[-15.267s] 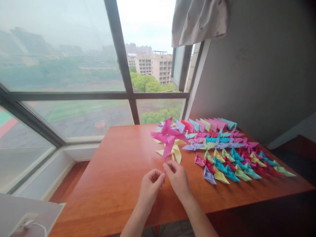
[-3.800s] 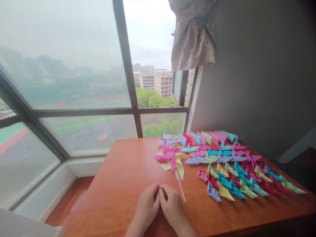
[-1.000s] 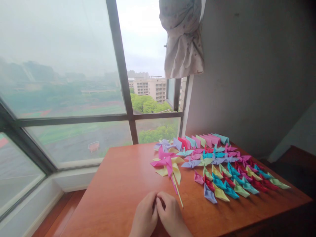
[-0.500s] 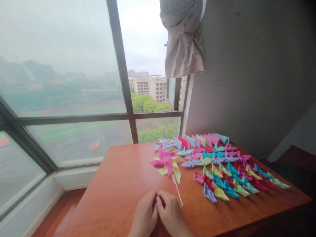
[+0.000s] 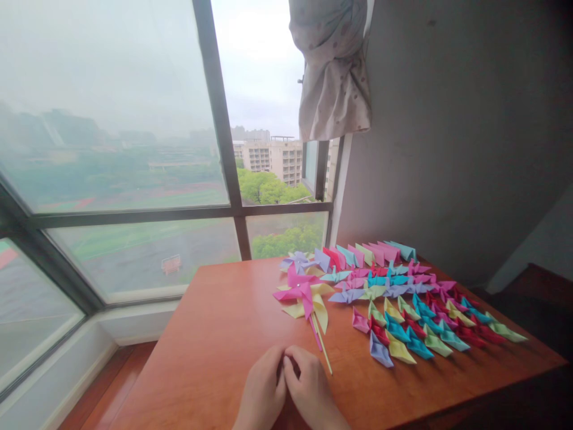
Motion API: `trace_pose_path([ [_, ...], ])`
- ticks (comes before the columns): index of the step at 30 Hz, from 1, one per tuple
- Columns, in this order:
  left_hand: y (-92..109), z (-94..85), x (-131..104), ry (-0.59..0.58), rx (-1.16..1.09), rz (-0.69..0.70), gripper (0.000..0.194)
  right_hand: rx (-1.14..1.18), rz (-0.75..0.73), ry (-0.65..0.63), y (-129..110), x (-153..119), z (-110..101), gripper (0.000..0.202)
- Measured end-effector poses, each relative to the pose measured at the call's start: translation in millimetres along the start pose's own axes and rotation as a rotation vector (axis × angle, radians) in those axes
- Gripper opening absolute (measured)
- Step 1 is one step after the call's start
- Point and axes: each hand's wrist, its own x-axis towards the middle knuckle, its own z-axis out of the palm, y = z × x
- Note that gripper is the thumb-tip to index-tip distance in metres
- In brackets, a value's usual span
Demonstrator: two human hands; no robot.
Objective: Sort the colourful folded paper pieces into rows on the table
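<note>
My left hand (image 5: 265, 382) and my right hand (image 5: 308, 382) rest together at the table's near side, knuckles touching and fingers curled inward. Both are closed, and no object shows in them; the undersides of the fingers are hidden. Just beyond my right hand lie paper pinwheels on thin sticks, a magenta pinwheel (image 5: 301, 292) on top of a pale yellow pinwheel (image 5: 323, 289). The yellow stick (image 5: 326, 355) ends close to my right hand. To the right, folded paper boats (image 5: 418, 343) in several colours stand in rows, apart from both hands.
Behind the boats are rows of paper cranes (image 5: 351, 295) and a row of folded paper pieces (image 5: 358, 255) along the far edge. The wooden table (image 5: 215, 316) stands by a window (image 5: 134, 119). A knotted curtain (image 5: 333, 89) hangs beside the grey wall (image 5: 447, 119).
</note>
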Motion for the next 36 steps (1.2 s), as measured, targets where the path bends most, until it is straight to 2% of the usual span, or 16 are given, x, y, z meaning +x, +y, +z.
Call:
trace_pose_path([
  [36,-1.2,1.5,-1.8,-0.019,-0.01,0.005,0.021,0.022,-0.014,-0.003,0.7,-1.3,-0.7,0.022],
])
